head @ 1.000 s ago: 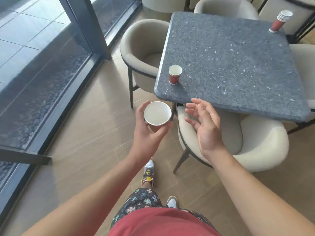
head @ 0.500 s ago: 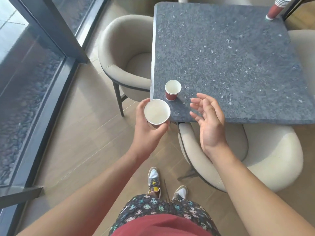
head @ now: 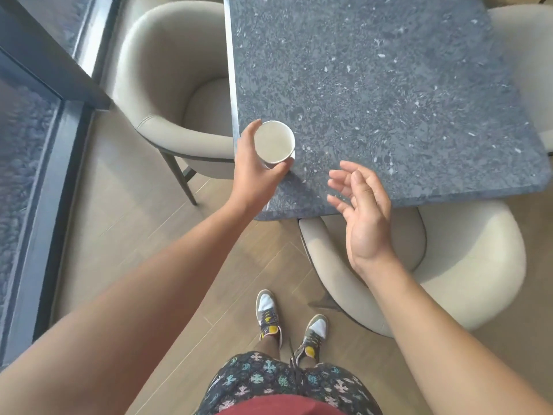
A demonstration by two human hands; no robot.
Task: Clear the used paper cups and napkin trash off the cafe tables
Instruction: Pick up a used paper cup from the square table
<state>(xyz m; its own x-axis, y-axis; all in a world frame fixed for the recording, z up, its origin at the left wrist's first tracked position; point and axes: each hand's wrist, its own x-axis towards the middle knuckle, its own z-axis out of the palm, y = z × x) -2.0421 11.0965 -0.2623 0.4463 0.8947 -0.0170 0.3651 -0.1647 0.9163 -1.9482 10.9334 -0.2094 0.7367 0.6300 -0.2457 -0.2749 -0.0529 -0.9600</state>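
the left hand [head: 254,172] grips a cup [head: 273,142] above the table [head: 389,85] corner, a second cup [head: 293,154] seemingly just beneath, mostly hidden; the right hand [head: 365,211] hangs open, empty. nesting off-centre could knock the lower one off the edge.

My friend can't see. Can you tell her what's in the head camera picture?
Seen from above, a person's left hand holds a paper cup over the near left corner of a grey speckled table. The right hand hovers beside it with relaxed fingers, holding nothing. Beige chairs stand by the table on a wooden floor.
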